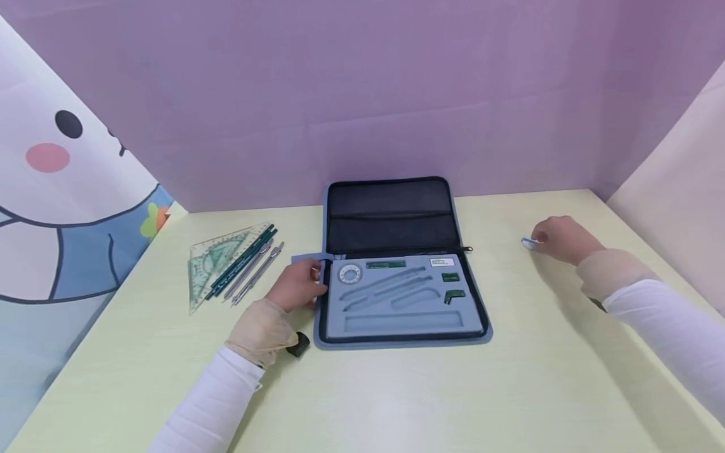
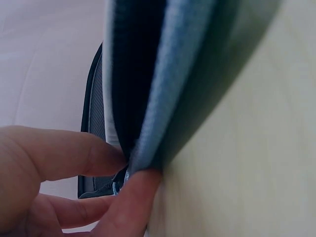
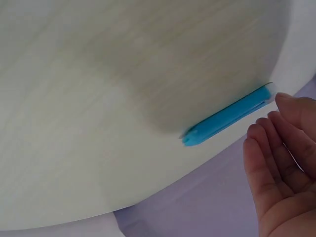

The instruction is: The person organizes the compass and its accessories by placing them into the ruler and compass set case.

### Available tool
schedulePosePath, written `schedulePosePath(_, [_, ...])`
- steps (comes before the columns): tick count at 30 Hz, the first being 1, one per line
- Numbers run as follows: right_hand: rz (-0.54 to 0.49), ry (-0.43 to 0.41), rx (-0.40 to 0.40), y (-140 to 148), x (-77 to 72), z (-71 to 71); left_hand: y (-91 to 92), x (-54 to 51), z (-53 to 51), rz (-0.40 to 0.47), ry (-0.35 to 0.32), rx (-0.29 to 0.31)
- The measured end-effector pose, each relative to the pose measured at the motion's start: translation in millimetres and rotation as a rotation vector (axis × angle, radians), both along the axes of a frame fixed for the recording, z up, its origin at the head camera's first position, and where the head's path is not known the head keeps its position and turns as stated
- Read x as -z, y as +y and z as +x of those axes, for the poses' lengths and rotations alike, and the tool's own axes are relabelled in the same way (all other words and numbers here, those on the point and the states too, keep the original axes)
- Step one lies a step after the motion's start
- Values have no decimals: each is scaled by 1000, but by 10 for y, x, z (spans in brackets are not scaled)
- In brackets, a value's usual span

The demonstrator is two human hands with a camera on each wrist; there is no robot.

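Note:
A blue-grey zippered drawing-set case lies unfolded on the table, its dark mesh lid raised at the back. My left hand pinches the case's left edge between thumb and fingers. Shaped slots in the insert hold a white ring-shaped dial, a white eraser and green pieces; other slots are bare. Far right, my right hand pinches one end of a slim blue tube, whose clear end sits at the thumb tip. Its exact kind is unclear.
Left of the case lie clear set squares and a protractor, dark green pencils and metal compasses. A small black object shows beside the left wrist. A purple cloth wall rises behind the table.

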State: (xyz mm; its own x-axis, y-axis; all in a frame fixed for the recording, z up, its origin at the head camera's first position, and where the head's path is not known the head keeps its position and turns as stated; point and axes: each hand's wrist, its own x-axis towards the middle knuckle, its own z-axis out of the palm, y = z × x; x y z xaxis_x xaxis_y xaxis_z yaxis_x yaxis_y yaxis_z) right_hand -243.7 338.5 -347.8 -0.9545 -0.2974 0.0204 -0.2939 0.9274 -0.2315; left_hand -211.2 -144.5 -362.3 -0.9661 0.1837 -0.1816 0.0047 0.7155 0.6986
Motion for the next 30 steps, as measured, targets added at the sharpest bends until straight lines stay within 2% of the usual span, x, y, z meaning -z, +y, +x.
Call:
schedulePosePath(8, [-13,-44,31,93,60,-18,-4,-2,2,-7,5,8])
schedulePosePath(14, [-26,-55,25,103,73,-24,-4,1,-5,-11,7,11])
schedulePosePath(26, [-54,-101,68,-5,39,21,-4,-15,-3,-2,0,17])
schedulePosePath(30, [-56,-104,77,-60,41,39,-21,-6,-5,5,21,33])
